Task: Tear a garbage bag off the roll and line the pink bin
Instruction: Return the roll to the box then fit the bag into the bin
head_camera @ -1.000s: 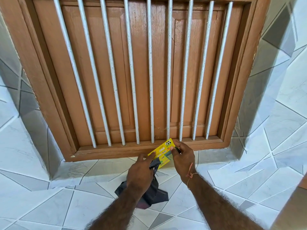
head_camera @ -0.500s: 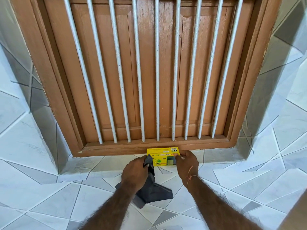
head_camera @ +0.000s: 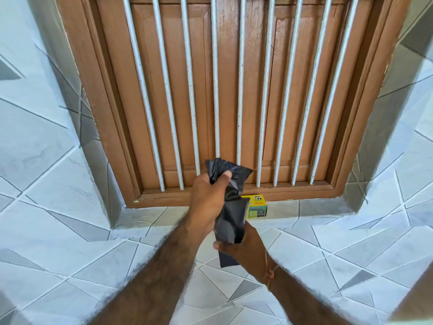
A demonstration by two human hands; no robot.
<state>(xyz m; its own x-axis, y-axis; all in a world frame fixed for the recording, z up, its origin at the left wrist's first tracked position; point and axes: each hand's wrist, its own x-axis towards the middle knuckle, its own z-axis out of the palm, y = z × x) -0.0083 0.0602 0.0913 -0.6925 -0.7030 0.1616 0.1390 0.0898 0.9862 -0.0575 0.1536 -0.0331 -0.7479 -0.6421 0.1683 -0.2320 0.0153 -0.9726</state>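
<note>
Down by the window sill, both hands are on the black garbage bag (head_camera: 230, 207). The left hand (head_camera: 207, 202) has it gripped near the top, fingers wrapped round the folded plastic, thumb pressed across the front, and the upper end of the bag pokes up above the fist in front of the white bars (head_camera: 215, 90). The right hand (head_camera: 243, 245) is lower, thumb and fingers closed on the bag's bottom part, with a short tail of plastic hanging below the grip. A thin reddish thread (head_camera: 269, 273) circles that right wrist. The bag runs between the two fists, crumpled and folded, not spread.

Behind it, the yellow-and-green box (head_camera: 256, 206) sits on the tiled ledge (head_camera: 316, 207), tight against the bottom rail of the brown wooden frame (head_camera: 293, 191), partly hidden by the bag. Neither hand touches it. Grey-and-white tiles (head_camera: 70, 184) cover the ledge and the walls on both sides. No pink bin shows anywhere in this view.
</note>
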